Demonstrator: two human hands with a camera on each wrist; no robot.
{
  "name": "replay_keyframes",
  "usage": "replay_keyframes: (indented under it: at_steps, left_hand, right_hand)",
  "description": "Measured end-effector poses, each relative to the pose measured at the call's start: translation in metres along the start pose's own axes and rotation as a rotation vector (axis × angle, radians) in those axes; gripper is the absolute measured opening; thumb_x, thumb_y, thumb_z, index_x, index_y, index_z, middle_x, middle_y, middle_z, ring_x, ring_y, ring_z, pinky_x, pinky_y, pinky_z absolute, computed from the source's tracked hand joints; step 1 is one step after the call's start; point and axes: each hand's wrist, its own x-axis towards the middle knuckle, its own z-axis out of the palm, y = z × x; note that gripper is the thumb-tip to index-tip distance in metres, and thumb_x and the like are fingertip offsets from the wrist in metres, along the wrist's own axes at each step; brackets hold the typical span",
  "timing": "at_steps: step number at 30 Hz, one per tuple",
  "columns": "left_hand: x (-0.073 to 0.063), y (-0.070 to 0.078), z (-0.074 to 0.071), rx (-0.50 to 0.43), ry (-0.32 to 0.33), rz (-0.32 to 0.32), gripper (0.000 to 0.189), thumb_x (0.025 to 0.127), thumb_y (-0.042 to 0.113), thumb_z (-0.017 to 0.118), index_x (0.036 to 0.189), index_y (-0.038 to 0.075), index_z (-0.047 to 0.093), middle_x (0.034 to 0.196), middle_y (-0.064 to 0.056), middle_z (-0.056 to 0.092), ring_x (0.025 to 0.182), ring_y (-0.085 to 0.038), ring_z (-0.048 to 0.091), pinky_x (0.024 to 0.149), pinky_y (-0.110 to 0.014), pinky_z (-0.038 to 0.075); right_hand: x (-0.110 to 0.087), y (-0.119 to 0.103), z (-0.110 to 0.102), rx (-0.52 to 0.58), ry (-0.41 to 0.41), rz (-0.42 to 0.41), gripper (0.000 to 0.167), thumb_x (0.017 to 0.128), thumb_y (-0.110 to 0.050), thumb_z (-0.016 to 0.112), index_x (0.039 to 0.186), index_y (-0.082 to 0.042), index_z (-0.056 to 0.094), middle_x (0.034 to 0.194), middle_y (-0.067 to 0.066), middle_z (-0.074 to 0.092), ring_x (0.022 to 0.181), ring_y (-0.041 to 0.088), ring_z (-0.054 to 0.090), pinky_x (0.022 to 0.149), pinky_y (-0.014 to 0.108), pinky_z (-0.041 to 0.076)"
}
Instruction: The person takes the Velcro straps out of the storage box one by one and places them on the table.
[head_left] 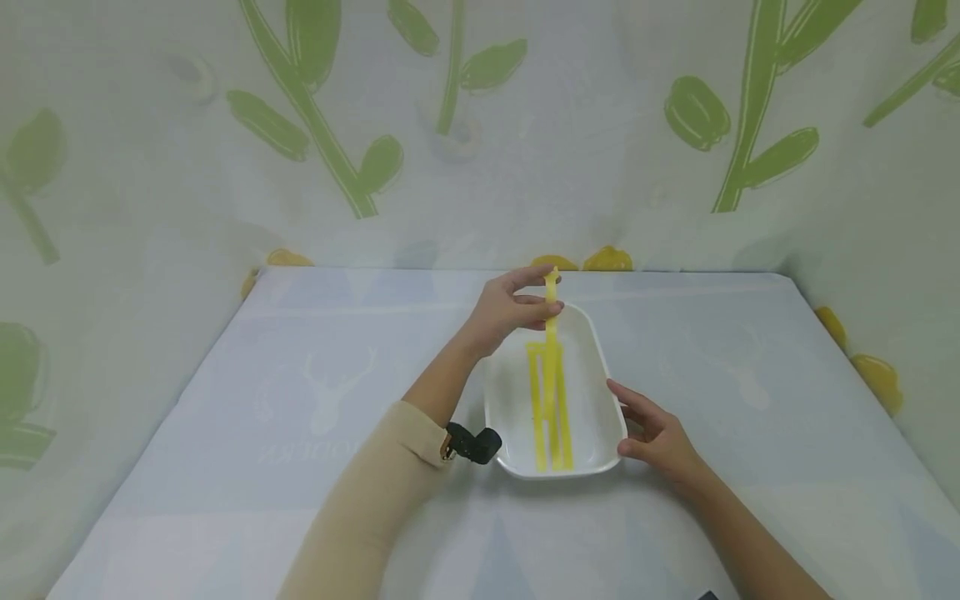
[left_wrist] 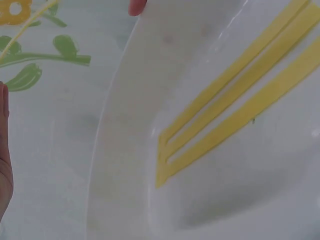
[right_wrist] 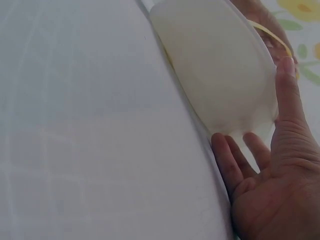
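My left hand [head_left: 510,312] pinches the upper end of a flat, thin yellow strip [head_left: 551,332] over the far part of a white basin [head_left: 588,383]. The strip hangs down in line with several more yellow strips [left_wrist: 220,135] lying in the basin. In the left wrist view, a short crossbar joins those strips at one end. At the basin's near right side, my right hand [head_left: 662,442] grips the wall. The right wrist view shows its thumb [right_wrist: 287,85] up at the rim and its fingers [right_wrist: 226,157] low against the outer wall.
The basin stands on a pale table [head_left: 750,433] with faint deer-head prints. A white wall covering [head_left: 570,158] with green leaf patterns rises behind the table and along its sides. A black wrist camera [head_left: 476,444] on my left wrist overlaps the basin's near left rim.
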Motion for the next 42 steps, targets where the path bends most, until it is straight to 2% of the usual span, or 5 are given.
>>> replay_keyframes:
  at_steps: [5, 13, 27, 33, 42]
  left_hand:
    - [-0.010, 0.005, 0.000, 0.033, -0.029, 0.025, 0.059, 0.083, 0.009, 0.072, 0.137, 0.014, 0.049, 0.132, -0.006, 0.050, 0.100, -0.020, 0.067, 0.077, -0.036, 0.056]
    - [-0.022, 0.011, -0.002, 0.081, -0.040, 0.016, 0.059, 0.083, 0.013, 0.073, 0.137, 0.017, 0.050, 0.132, -0.004, 0.051, 0.101, -0.018, 0.067, 0.076, -0.036, 0.057]
    - [-0.045, 0.010, -0.023, 0.021, -0.017, -0.016, 0.060, 0.081, 0.005, 0.072, 0.136, 0.015, 0.051, 0.132, -0.008, 0.052, 0.097, -0.021, 0.068, 0.075, -0.037, 0.057]
    - [-0.056, 0.004, -0.033, 0.027, 0.016, -0.029, 0.060, 0.080, 0.003, 0.072, 0.136, 0.014, 0.051, 0.132, -0.008, 0.052, 0.095, -0.020, 0.069, 0.073, -0.036, 0.057]
    - [-0.075, -0.015, -0.054, 0.058, 0.081, -0.059, 0.059, 0.080, 0.005, 0.073, 0.134, 0.016, 0.053, 0.132, -0.008, 0.052, 0.094, -0.020, 0.069, 0.074, -0.036, 0.057]
  right_hand:
    - [-0.001, 0.000, 0.000, -0.032, 0.011, 0.015, 0.074, 0.080, -0.012, 0.076, 0.143, -0.005, 0.039, 0.135, -0.025, 0.046, 0.109, -0.003, 0.054, 0.079, 0.020, 0.053]
    - [-0.001, 0.001, -0.001, -0.039, 0.017, 0.024, 0.074, 0.080, -0.012, 0.076, 0.144, -0.006, 0.039, 0.136, -0.026, 0.045, 0.111, -0.004, 0.053, 0.080, 0.019, 0.052]
    - [0.000, -0.001, 0.000, -0.052, 0.025, 0.041, 0.074, 0.079, -0.008, 0.075, 0.144, -0.006, 0.039, 0.134, -0.026, 0.046, 0.108, -0.003, 0.054, 0.078, 0.020, 0.053]
    - [0.001, -0.002, 0.001, -0.066, 0.031, 0.042, 0.074, 0.079, -0.009, 0.075, 0.144, -0.006, 0.039, 0.135, -0.027, 0.044, 0.110, -0.004, 0.053, 0.080, 0.019, 0.052]
    - [0.000, 0.000, 0.000, -0.002, -0.001, 0.011, 0.072, 0.081, -0.007, 0.074, 0.144, -0.006, 0.038, 0.137, -0.020, 0.047, 0.109, 0.001, 0.055, 0.079, 0.021, 0.054]
